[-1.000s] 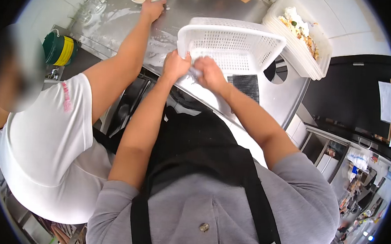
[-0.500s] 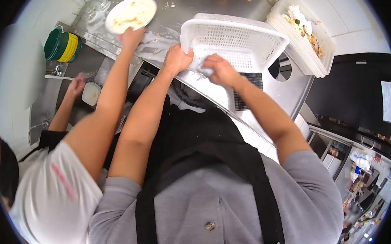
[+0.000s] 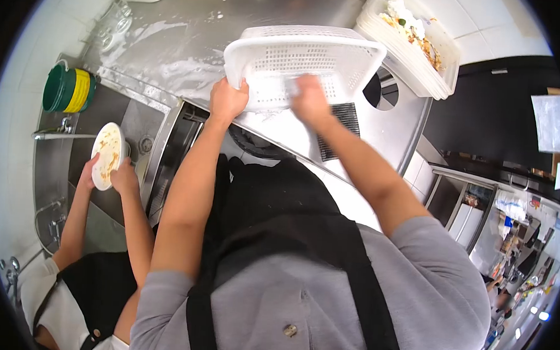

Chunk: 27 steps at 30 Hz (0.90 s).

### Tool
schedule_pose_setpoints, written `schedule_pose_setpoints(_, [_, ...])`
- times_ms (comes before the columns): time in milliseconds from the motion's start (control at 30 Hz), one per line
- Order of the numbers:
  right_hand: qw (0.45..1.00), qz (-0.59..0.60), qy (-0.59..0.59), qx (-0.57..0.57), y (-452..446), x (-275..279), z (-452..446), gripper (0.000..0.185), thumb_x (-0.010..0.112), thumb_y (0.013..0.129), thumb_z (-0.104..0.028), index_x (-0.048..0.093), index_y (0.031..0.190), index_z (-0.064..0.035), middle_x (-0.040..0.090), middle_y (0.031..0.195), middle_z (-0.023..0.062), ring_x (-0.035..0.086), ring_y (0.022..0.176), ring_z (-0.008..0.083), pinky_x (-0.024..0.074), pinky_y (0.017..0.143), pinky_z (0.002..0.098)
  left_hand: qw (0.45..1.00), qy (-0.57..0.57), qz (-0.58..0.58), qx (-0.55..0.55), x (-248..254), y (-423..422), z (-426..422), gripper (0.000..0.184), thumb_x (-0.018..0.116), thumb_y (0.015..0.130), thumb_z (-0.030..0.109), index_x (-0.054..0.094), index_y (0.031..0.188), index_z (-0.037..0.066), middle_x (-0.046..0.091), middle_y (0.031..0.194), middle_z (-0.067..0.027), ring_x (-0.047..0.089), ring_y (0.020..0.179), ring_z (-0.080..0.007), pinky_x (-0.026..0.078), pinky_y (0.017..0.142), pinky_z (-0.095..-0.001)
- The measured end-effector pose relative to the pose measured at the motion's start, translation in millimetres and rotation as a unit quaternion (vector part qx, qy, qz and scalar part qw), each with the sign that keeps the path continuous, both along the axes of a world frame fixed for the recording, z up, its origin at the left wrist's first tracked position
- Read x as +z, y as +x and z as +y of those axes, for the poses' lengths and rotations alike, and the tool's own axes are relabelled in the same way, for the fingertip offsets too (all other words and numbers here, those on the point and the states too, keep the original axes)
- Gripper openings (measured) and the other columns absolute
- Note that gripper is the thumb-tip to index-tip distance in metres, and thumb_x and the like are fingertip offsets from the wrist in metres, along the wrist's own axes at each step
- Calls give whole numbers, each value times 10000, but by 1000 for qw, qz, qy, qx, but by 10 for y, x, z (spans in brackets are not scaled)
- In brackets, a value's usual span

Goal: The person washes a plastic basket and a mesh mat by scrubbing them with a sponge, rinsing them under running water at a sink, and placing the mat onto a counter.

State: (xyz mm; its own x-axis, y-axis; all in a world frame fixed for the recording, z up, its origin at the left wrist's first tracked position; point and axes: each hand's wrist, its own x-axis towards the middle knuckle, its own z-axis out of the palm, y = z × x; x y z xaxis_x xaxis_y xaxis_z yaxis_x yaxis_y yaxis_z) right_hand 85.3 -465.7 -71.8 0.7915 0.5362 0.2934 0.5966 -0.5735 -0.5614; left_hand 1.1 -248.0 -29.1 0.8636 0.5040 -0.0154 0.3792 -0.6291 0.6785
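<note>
A white perforated plastic basket (image 3: 356,58) is tipped toward me on the steel counter. My left hand (image 3: 229,101) grips its near left corner, fingers over the rim. My right hand (image 3: 310,99) is curled inside the basket's opening, close to its lower wall. Motion blurs its fingers; something pale and greyish shows beside them, too smeared to name. A black ridged mat (image 3: 339,132) lies just below my right wrist on the counter.
At the left, a co-worker holds a food-stained white plate (image 3: 108,156) over the sink (image 3: 116,223). A green bucket (image 3: 69,89) stands by the faucet. Stacked clear tubs (image 3: 446,76) with food scraps sit at the back right, near a round counter hole (image 3: 385,95). Glasses (image 3: 115,27) stand back left.
The co-worker has moved the stained plate from the counter to over the sink. My right hand has moved up within the basket. My left hand keeps its hold on the corner.
</note>
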Motion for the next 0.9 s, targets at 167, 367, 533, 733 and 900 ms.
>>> schedule_pose_setpoints(167, [983,-12,17,185,-413,272,492,215,653,733,-89,644,941,-33,594,1038,180,545,1037,352,458,926,423,1000,22,-6,-16,-61,30,42,375,591,844,306,690,985,-27,676,901,-281,643,910,-457,507,829,-494])
schedule_pose_setpoints(367, [996,-34,-82,-28,194,186,-90,230,591,737,-31,637,961,-11,609,1047,198,560,1006,366,478,896,443,999,-11,-15,-32,-46,-51,27,370,588,841,300,694,967,-32,678,912,-273,645,914,-450,507,832,-497])
schedule_pose_setpoints(533, [996,3,-28,80,-401,198,862,232,607,714,-36,640,942,-7,614,1051,179,558,1036,344,463,939,419,1000,9,-18,-19,-102,-95,10,354,581,845,281,694,952,-37,671,884,-288,645,886,-460,505,825,-507])
schedule_pose_setpoints(733, [997,-11,-61,43,332,177,-173,270,627,689,-28,674,954,-2,624,1061,191,550,1051,366,465,949,425,999,-19,-45,-13,-65,-194,75,342,588,842,266,693,963,-37,671,881,-289,642,890,-464,507,815,-503])
schedule_pose_setpoints(900, [999,-35,-32,-6,-57,120,594,226,611,674,-6,683,887,-20,622,1028,155,564,1049,331,488,923,395,997,-41,-57,-12,-90,-204,12,354,584,837,270,688,971,-41,668,888,-296,640,902,-465,506,815,-507])
